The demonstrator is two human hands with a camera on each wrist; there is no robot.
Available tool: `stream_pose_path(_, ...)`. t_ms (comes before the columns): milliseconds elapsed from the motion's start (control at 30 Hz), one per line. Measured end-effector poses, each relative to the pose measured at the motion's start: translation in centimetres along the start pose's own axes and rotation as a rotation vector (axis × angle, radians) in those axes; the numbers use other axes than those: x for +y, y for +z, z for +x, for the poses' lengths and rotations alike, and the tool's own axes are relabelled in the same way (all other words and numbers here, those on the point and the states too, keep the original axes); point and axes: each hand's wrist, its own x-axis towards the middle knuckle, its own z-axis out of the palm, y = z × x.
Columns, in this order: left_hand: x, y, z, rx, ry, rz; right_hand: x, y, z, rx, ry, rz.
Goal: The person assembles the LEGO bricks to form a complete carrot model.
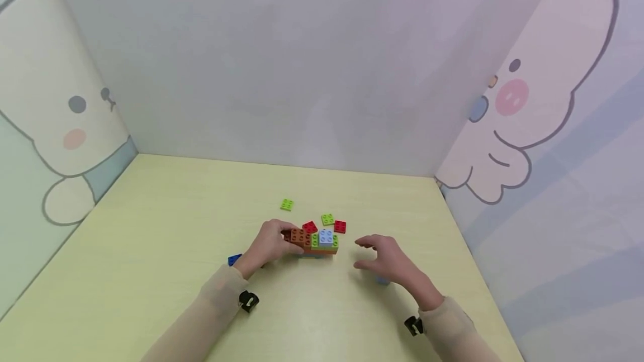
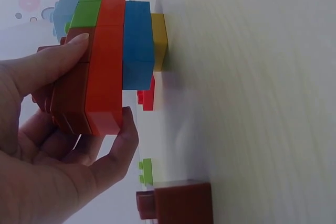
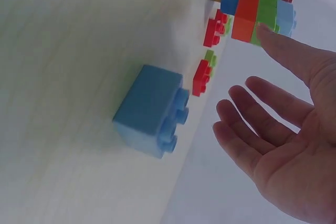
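My left hand (image 1: 269,244) grips the brown end of a stack of toy building bricks (image 1: 323,249), thumb on one side and fingers on the other. In the left wrist view the stack has a yellow brick (image 2: 159,43) lowest, then blue bricks (image 2: 138,45), an orange-red layer (image 2: 107,72), then green and brown bricks. A light blue brick (image 1: 326,236) tops the green part. Right of the stack, my right hand (image 1: 389,261) is held with fingers spread, nothing in it. A loose light blue brick (image 3: 147,106) lies on the table below that hand, apart from it.
Beyond the stack lie two thin red bricks (image 1: 340,227) and two thin light green bricks (image 1: 287,204). A dark blue brick (image 1: 234,259) is partly hidden by the left wrist. Near the left hand stands a brown brick (image 2: 184,203). Printed walls enclose the pale table (image 1: 176,211).
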Motion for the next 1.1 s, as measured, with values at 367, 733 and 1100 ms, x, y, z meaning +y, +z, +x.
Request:
stream_pose_path(367,0.1,0.4,0.2,-0.002,0.012,-0.012,-2.6,2.1,3.6,0.019,-0.047,0.065)
stream_pose_path(733,0.1,0.4,0.3,-0.006,0.033,0.01,-2.8,2.8,4.7,0.003,0.002,0.106)
stream_pose_path(1100,-0.1,0.1,0.2,0.001,0.026,0.023,-3.2,3.6,5.4,0.001,-0.016,0.128)
